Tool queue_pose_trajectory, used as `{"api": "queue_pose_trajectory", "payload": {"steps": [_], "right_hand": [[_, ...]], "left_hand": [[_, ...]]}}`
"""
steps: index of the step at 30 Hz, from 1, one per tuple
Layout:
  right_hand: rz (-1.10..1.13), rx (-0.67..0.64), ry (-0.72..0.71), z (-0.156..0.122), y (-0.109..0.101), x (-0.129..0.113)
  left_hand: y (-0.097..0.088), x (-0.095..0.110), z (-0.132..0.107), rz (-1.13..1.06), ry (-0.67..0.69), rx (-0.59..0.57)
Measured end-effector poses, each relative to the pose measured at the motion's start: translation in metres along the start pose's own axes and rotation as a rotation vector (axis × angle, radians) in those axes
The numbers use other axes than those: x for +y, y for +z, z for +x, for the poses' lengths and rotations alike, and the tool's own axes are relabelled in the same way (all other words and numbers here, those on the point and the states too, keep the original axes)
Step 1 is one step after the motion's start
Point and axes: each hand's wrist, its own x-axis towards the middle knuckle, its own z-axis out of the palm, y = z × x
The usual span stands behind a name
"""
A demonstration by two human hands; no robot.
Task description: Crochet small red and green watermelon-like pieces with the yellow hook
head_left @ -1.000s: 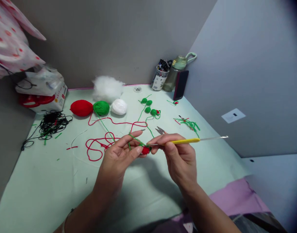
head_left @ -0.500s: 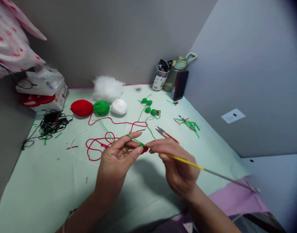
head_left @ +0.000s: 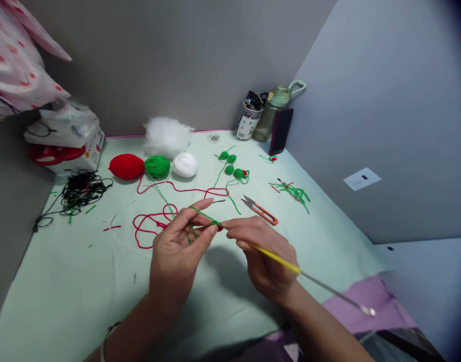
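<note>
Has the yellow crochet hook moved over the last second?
Yes: the crochet hook has swung downward, its free end now farther below the white wall plate.

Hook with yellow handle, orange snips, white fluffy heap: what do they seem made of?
Hook: smooth yellow handle, probably plastic; the grey shaft, bright at its tip, looks metal.
Snips: grey blades suggest steel; the orange frame could be plastic or painted metal.
Fluffy heap: matte, wispy edges, likely cotton or synthetic stuffing.
</note>
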Motion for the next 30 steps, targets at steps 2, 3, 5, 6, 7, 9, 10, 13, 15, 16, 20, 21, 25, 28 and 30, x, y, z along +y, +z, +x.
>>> {"api": "queue_pose_trajectory", "payload": {"steps": [2,3,5,6,7,9,10,13,15,16,20,21,25,28,30], "right_hand": [[0.035,0.024,0.011,0.001,0.001,0.001],[0.01,0.022,0.001,0.001,0.001,0.002],[-0.111,-0.007,-0.053,-0.002,0.003,0.004],[-0.192,-0.022,-0.09,-0.004,0.004,0.004],[-0.272,-0.032,-0.133,-0.006,0.004,0.005],[-0.38,-0.046,-0.208,-0.008,0.004,0.006],[-0.391,-0.047,-0.22,-0.008,0.003,0.006],[-0.189,0.013,-0.091,-0.007,-0.002,0.007],[0.065,0.092,0.108,-0.005,-0.005,0.008],[0.197,0.128,0.208,-0.004,-0.006,0.008],[0.579,0.172,0.448,0.0,-0.005,0.009],[0.594,0.157,0.462,0.0,-0.003,0.009],[0.478,0.127,0.432,0.002,0.002,0.006],[0.441,0.122,0.399,0.002,0.003,0.004],[0.473,0.116,0.396,0.001,0.002,0.004]], "left_hand": [[0.0,0.0,0.0,0.023,0.033,-0.002],[0.0,0.001,-0.001,0.026,0.036,-0.001],[0.001,0.002,-0.001,0.002,0.003,-0.012],[0.001,0.002,-0.002,-0.035,-0.037,-0.031],[0.002,0.003,-0.002,-0.094,-0.095,-0.064],[0.003,0.004,-0.001,-0.259,-0.262,-0.154],[0.002,0.005,0.0,-0.344,-0.352,-0.2],[0.0,0.008,0.005,-0.492,-0.512,-0.272],[-0.003,0.01,0.007,-0.495,-0.51,-0.266],[-0.004,0.011,0.008,-0.486,-0.494,-0.256],[-0.003,0.014,0.006,-0.451,-0.421,-0.239],[-0.002,0.014,0.005,-0.443,-0.41,-0.244],[0.003,0.011,0.002,-0.418,-0.407,-0.261],[0.003,0.011,0.002,-0.44,-0.395,-0.278],[0.001,0.011,0.003,-0.455,-0.414,-0.314]]}}
